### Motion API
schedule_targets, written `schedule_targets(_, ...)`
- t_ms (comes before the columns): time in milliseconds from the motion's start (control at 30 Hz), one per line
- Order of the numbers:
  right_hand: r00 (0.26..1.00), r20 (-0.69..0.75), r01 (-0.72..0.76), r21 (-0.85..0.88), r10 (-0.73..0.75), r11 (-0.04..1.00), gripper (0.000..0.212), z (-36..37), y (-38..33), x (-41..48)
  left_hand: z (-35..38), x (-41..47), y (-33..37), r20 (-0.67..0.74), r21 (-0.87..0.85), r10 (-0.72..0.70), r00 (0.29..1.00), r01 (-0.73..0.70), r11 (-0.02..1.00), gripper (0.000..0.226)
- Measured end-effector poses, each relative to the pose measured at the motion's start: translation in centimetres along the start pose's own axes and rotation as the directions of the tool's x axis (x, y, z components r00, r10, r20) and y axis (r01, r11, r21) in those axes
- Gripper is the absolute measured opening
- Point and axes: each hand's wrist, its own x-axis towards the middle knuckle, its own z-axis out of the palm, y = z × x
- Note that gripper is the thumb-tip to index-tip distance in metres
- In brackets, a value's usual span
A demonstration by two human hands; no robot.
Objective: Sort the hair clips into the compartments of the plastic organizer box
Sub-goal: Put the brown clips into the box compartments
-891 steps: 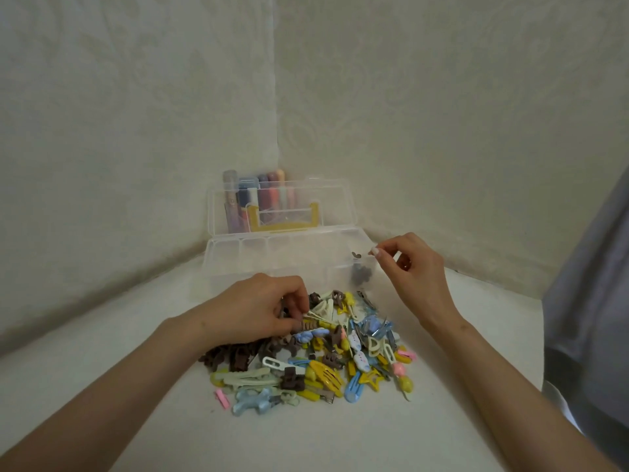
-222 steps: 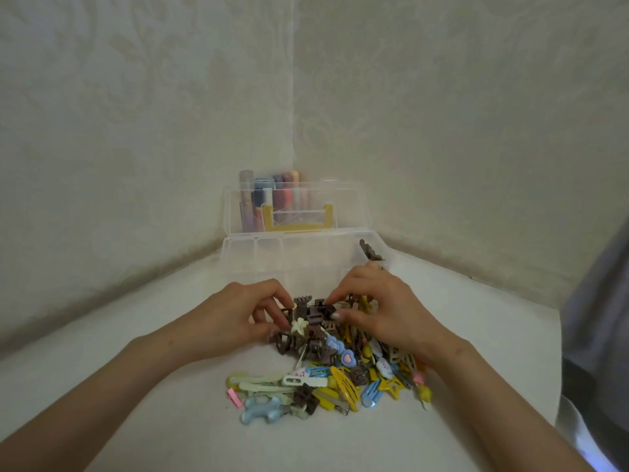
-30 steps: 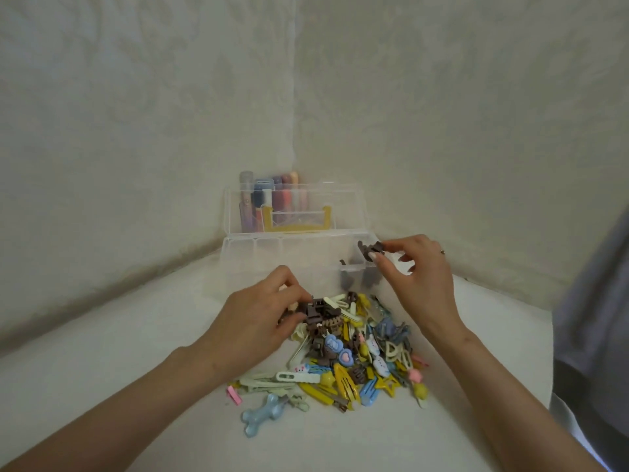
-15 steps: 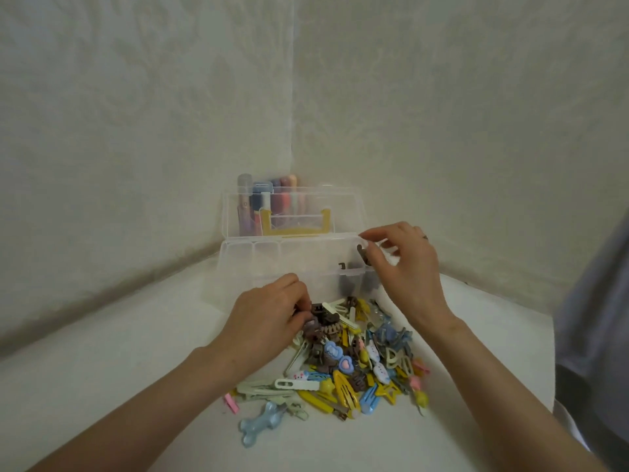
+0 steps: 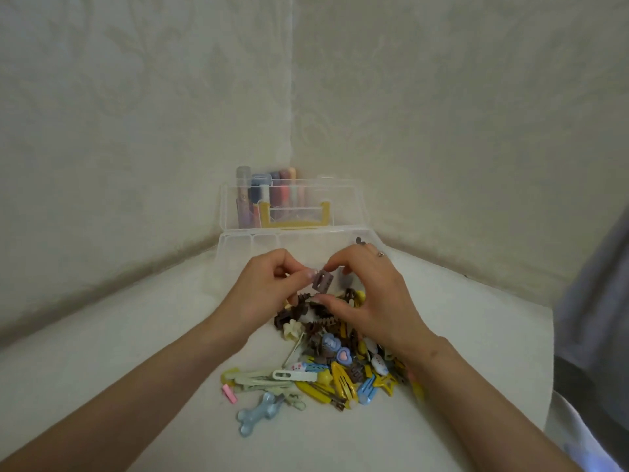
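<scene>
Pale patterned walls meet in a corner behind a white tabletop (image 5: 136, 335). At 12 o'clock stands the clear organizer box (image 5: 238, 247), lid raised. Just before it, the left hand (image 5: 265, 291) pinches a square mauve clip (image 5: 322, 282), and the right hand (image 5: 371, 294) nips the same clip between curled index finger and thumb. At 6 o'clock of both hands lies the pile of hair clips (image 5: 333, 366).

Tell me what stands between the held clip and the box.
Nothing visible does. The clip, pinched between the left hand and right hand, hangs above the pile, just before the open box.
</scene>
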Motion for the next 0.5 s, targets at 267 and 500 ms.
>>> schedule_targets(267,0.983,-0.159,-0.095,0.023,0.097,0.995,0.021,-0.4,1.1,0.2,-0.4,0.1,-0.7,0.033,0.366,0.260,0.965,-0.254,0.896,0.006)
schedule_targets(500,0.848,-0.289,-0.422,0.140,0.445,0.896,0.009,-1.7,4.3,-0.2,-0.4,0.1,-2.1,0.366,0.690,0.256,0.895,-0.446,0.570,0.028)
